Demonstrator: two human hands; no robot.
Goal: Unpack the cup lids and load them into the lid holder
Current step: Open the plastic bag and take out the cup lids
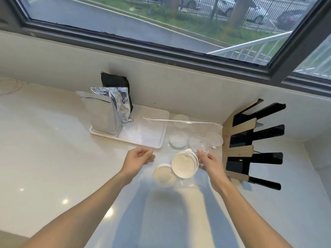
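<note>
A clear plastic bag (154,133) is stretched open between my two hands above the counter. My left hand (138,158) pinches its left edge with the fingers closed. My right hand (210,162) grips its right side, touching a tilted stack of white cup lids (184,165). A second white stack (163,175) lies just left of and below it; both seem to be inside the bag. Several clear lids (179,140) show through the plastic, farther back. The lid holder (249,140), black slots backed with cardboard, stands to the right of my right hand.
A white tray (152,143) at the back carries a silver foil pouch (102,115), crumpled foil and a black bag (115,81). A pale wall and a window sill run behind the counter (44,149).
</note>
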